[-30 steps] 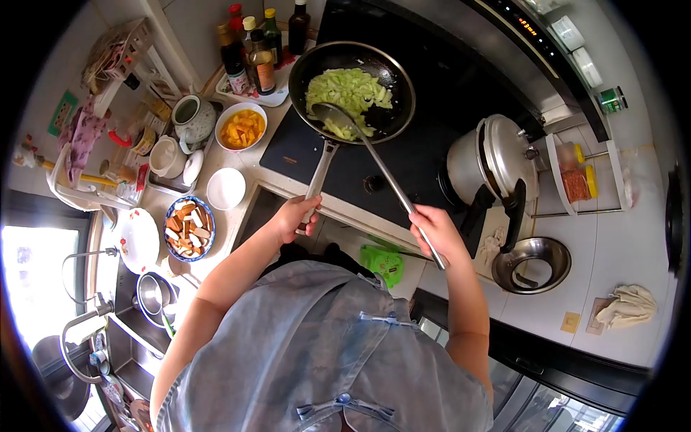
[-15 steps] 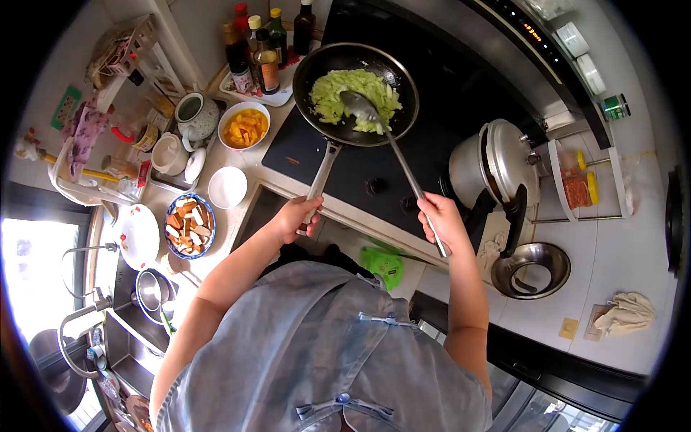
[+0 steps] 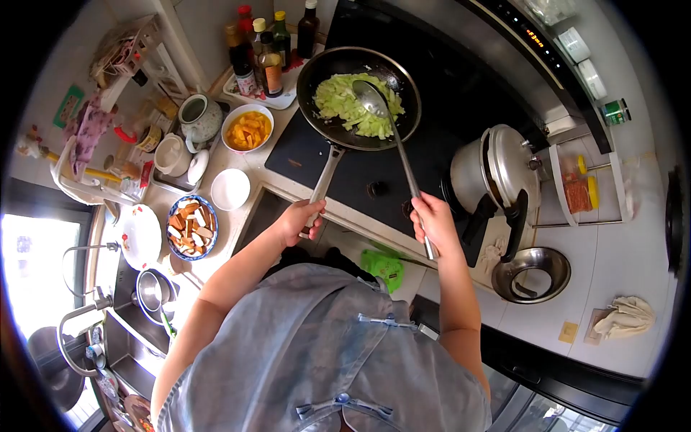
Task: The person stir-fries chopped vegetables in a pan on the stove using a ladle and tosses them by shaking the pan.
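A dark frying pan (image 3: pixel 403 72) with a long metal handle sits over the black cooktop. Chopped pale green vegetable pieces (image 3: pixel 338 97) lie across its bottom. My left hand (image 3: pixel 296 222) is wrapped round the end of the pan handle. In my right hand (image 3: pixel 434 219) is the handle of a metal ladle (image 3: pixel 404 158); its bowl rests among the vegetable pieces at their right side. Part of the vegetable is hidden beneath the ladle bowl.
Left of the cooktop (image 3: pixel 299 155) are a bowl of orange pieces (image 3: pixel 248 129), a small white bowl (image 3: pixel 230 189) and a blue-rimmed plate of sliced food (image 3: pixel 192 227). Sauce bottles (image 3: pixel 271 65) stand behind. To the right are a pressure cooker (image 3: pixel 479 162) and a metal basin (image 3: pixel 504 281).
My right hand has shifted slightly left and up, and the ladle bowl has moved right and a little upward over the vegetable pieces. My left hand still grips the pan handle.
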`<state>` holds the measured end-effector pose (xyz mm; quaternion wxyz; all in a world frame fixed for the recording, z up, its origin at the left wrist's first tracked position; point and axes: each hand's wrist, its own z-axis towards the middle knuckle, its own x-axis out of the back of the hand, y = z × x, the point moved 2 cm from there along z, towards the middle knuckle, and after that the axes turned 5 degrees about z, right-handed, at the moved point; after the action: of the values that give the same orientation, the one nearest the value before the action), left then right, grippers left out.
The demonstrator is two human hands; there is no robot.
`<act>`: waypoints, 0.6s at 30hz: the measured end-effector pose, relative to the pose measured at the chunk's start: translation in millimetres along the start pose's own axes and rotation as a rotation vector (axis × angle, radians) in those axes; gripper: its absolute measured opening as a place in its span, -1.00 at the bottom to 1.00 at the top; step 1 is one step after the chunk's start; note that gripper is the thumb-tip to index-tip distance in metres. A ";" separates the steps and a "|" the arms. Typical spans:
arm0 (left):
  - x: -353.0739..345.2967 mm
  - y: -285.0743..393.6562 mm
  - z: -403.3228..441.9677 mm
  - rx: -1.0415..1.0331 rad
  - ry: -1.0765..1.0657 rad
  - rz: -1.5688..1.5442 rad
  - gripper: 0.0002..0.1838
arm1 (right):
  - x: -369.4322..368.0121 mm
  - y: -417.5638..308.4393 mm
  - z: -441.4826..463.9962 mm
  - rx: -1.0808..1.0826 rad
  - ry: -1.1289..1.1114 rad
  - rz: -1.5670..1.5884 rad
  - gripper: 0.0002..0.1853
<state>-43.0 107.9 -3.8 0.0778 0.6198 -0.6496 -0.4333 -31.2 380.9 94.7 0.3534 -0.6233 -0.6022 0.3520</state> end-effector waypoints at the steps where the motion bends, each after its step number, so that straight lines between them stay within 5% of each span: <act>1: 0.2 -1.0 0.2 0.003 -0.005 -0.010 -0.70 | 4.2 -4.0 -7.9 0.000 0.010 -0.013 -0.80; 9: 0.8 -3.0 2.2 0.012 -0.026 -0.023 -0.71 | 25.6 -5.3 -22.8 -0.005 -0.083 -0.245 -0.81; 18: 2.1 -1.8 0.5 0.015 -0.007 -0.008 -0.69 | -15.7 19.7 48.7 0.139 0.201 0.148 -0.84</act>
<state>-42.5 106.6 -6.2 0.0693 0.6214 -0.6508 -0.4307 -63.8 365.5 53.4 0.4276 -0.6720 -0.4903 0.3538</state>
